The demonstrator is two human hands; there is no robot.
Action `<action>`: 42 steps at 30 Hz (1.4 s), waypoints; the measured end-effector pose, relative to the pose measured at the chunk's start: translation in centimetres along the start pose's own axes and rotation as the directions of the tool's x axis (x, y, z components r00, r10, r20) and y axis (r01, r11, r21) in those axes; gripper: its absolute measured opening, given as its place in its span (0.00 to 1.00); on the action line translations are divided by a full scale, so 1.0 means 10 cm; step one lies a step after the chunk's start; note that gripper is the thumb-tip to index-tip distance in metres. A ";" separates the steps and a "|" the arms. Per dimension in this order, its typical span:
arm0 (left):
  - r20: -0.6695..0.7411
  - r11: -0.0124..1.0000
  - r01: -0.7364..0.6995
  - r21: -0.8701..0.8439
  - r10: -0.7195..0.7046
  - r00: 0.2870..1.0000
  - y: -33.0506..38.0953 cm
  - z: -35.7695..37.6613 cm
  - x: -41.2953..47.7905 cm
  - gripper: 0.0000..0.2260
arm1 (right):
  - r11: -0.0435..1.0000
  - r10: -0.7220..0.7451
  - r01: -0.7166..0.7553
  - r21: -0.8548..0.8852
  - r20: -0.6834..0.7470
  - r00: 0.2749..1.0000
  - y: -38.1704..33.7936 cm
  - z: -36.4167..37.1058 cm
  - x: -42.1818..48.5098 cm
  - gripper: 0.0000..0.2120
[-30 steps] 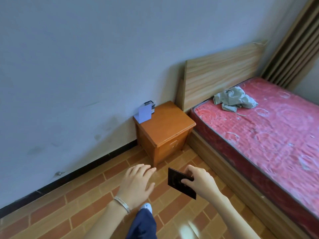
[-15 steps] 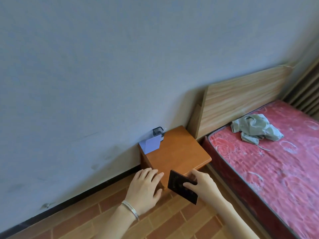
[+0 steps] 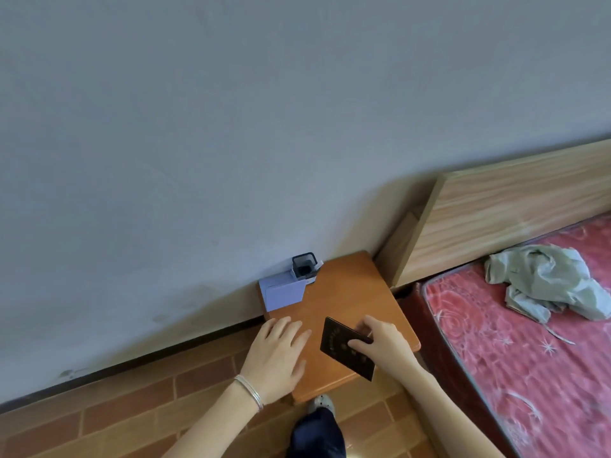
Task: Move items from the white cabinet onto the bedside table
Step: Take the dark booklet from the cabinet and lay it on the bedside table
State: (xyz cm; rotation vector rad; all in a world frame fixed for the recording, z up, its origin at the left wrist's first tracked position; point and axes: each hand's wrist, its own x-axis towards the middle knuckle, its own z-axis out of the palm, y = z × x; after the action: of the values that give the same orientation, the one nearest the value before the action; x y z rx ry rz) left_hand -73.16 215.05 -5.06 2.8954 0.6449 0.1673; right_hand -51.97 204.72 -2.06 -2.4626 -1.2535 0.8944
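- Left hand: fingers spread, palm down over the table's 8 o'clock corner. It holds nothing, and I cannot tell whether it touches the wood.
- Booklet: dark and tilted, above the table's front half, not yet laid down. Let go this near the 6 o'clock edge, it may slide off. Pushed toward 11 o'clock, it could knock the box.
- Right hand: thumb and fingers pinch the booklet's right edge. The booklet lies at its 9 o'clock and at the left hand's 3 o'clock.

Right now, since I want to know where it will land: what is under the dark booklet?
Wooden top of the bedside table shows around the dark booklet, which the right hand pinches. The patch directly beneath is covered, so contact cannot be told.
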 end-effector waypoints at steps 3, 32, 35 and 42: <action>0.049 1.000 0.007 -0.006 -0.006 0.999 0.06 0.18 0.49 0.22 | 1.000 0.016 -0.016 0.020 0.030 0.999 0.25 -0.15 0.49 0.09; 0.247 0.982 0.188 -0.022 -0.177 0.953 -0.53 3.88 1.72 0.27 | 0.942 -0.263 0.222 -0.253 -0.143 0.954 2.07 1.71 3.49 0.31; 0.215 0.982 0.187 -0.024 -0.177 0.960 -0.54 3.93 1.68 0.27 | 0.892 -0.377 0.314 -0.325 -0.149 0.914 2.11 1.84 3.51 0.33; 0.212 0.980 0.193 -0.049 -0.178 0.961 -0.55 3.93 1.69 0.27 | 0.902 -0.390 0.336 -0.270 -0.182 0.903 1.85 1.91 3.71 0.28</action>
State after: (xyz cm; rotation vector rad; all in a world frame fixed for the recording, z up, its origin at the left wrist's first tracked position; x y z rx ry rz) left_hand -54.44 221.70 -43.36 2.7174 0.8473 -0.1320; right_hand -35.17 221.85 -40.90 -2.2880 -1.7347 0.3662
